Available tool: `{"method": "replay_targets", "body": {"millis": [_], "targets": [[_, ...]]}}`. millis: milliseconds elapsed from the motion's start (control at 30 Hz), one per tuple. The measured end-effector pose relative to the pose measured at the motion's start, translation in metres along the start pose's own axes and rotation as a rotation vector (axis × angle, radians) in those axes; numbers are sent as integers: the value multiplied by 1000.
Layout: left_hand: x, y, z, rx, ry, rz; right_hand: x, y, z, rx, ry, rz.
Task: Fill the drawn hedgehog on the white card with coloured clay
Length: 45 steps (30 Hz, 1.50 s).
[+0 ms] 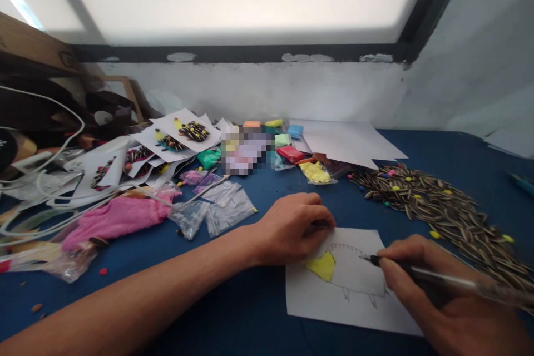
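My right hand [442,295] grips a clear-barrelled pen [459,283], its tip at the top right of an animal outline on a white sheet of paper [334,308]. The drawing has short strokes along its back and small legs. A flat yellow clay patch [323,267] covers its left end. My left hand [294,228] rests on the upper left corner of the sheet, fingers curled under. Its fingertips are hidden, so I cannot see whether they hold anything.
Sunflower seeds [450,211] with coloured bits lie heaped at the right. Coloured clay packs [290,154] and white sheets [346,136] are at the back. Seed-decorated cards [192,130], pink clay [125,217], plastic bags [229,211] and a white cable [75,211] crowd the left.
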<state>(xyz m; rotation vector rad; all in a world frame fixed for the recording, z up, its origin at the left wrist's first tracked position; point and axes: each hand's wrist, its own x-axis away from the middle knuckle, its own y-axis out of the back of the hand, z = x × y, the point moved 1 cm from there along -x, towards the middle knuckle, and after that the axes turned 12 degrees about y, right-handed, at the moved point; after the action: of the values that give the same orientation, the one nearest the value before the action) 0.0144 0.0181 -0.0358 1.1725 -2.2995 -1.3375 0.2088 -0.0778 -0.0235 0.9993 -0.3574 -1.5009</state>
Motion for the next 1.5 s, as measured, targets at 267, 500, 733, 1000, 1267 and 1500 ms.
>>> {"method": "replay_targets", "body": {"millis": [267,500,733,1000,1267,1500], "targets": [[0,-3,3,11,-23,-36,-3,-9,5,-49,105,147],[-1,-2,2,12,-28,-40,-7,-10,4,-2,95,155],[0,-3,2,12,-36,-57,-7,-12,0,8,117,197],[-1,-3,3,16,-39,-57,-6,-11,1,27,150,167],[0,-3,4,14,-42,-57,-6,-10,2,26,153,191],[0,-3,3,11,-38,-59,-8,-9,5,-13,168,132]]}}
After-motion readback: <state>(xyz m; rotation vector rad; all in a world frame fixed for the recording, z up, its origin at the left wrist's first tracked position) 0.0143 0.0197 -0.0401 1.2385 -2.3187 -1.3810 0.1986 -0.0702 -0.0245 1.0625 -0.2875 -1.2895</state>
